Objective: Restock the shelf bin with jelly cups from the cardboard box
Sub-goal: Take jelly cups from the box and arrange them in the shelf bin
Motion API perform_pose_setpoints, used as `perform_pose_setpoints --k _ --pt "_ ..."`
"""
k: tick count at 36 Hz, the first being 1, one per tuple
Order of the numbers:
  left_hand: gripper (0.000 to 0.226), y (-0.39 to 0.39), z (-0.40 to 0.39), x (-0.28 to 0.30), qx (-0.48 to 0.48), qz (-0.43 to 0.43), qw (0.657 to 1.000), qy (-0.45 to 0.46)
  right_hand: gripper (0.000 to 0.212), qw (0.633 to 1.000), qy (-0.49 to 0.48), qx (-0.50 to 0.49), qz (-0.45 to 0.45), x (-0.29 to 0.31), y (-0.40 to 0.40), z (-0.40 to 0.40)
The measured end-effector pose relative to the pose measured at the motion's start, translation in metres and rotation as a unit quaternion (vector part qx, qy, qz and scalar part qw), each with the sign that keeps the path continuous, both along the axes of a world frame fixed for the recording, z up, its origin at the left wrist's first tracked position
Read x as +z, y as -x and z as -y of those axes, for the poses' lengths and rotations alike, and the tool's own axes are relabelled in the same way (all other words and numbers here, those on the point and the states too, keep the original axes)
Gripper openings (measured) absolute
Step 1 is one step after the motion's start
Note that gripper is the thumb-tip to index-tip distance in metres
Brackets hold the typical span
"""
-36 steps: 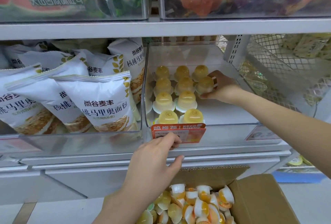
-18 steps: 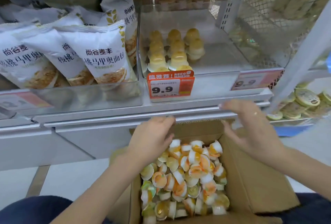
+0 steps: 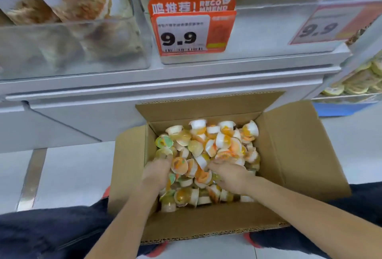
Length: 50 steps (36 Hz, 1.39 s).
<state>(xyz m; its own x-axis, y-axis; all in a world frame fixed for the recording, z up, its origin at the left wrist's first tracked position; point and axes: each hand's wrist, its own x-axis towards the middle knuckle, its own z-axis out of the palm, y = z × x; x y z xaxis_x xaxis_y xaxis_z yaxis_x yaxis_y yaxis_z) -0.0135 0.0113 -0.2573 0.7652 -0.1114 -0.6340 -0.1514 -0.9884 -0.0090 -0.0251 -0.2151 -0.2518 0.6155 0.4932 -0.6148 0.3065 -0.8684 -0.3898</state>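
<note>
Both hands down in the cardboard box (image 3: 293,155) on the floor below the shelf. Left hand (image 3: 157,173) and right hand (image 3: 229,176) dig fingers-first into the loose jelly cups (image 3: 206,147); fingertips buried, so I cannot tell the grip. Shelf bin (image 3: 268,29) above holds a few cups behind the orange price tag (image 3: 192,29).

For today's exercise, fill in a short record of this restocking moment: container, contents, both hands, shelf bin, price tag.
container: cardboard box, flaps open, on the floor
contents: jelly cups in a loose heap
left hand: plunged among the cups, grip hidden
right hand: also among the cups, grip hidden
shelf bin: clear, yellow cups in the front row
price tag: reads 9.9
</note>
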Motion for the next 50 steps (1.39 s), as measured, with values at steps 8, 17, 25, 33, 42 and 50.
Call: perform_pose_setpoints --k 8,17,25,33,42,50 --pt "0.038 0.013 0.005 -0.039 -0.120 -0.056 0.986 -0.103 0.025 0.998 -0.014 0.054 -0.021 -0.038 0.010 -0.023" --pt "0.033 0.005 0.007 -0.046 -0.076 -0.044 0.995 -0.041 0.034 0.996 0.017 -0.007 -0.084 -0.048 0.015 0.009" --pt "0.049 -0.018 0.001 -0.038 -0.092 0.151 0.980 -0.087 0.025 0.995 -0.076 0.018 0.067 -0.041 0.003 -0.018" --pt "0.032 -0.035 0.001 -0.046 -0.149 0.060 0.980 -0.114 0.049 0.971 -0.158 -0.004 0.180 -0.040 -0.030 -0.072" --pt "0.059 -0.017 -0.009 -0.007 -0.005 0.036 0.998 0.059 0.056 0.958 -0.044 0.176 0.224 -0.041 -0.100 -0.116" --pt "0.048 -0.006 -0.054 0.066 0.403 -0.063 0.806 0.430 0.033 0.928 0.091 0.216 0.290 -0.065 -0.101 -0.166"
